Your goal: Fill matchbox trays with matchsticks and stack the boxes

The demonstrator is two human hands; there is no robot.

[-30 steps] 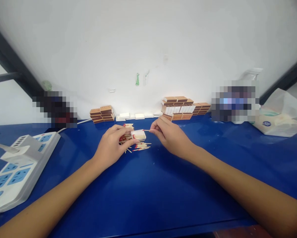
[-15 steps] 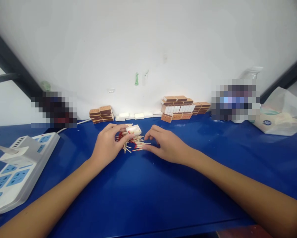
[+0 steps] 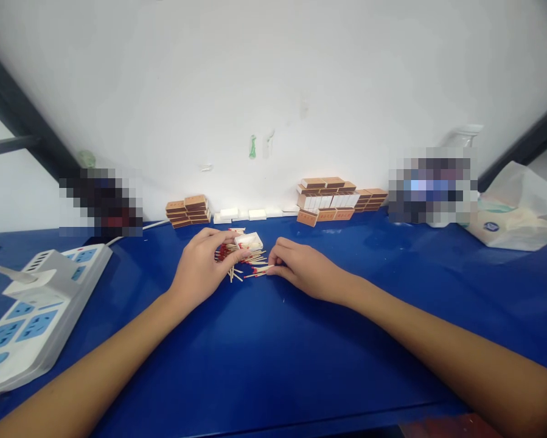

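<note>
From here I'm seeing the R hand (image 3: 307,267) pinching the tail ends of a few loose matches (image 3: 257,272) at the near right of the white tray (image 3: 255,239), exact no. unclear, so picking-up is prob. the step underway; the L hand (image 3: 204,258) is gripping the tray's left end, over the match pile (image 3: 226,251). Vs. half a sec ago, the R thumb and fingertips are pressing together rather than gaping; vs. 1 sec ago, they're working nearer the matches, not holding one at the tray's right edge.
</note>
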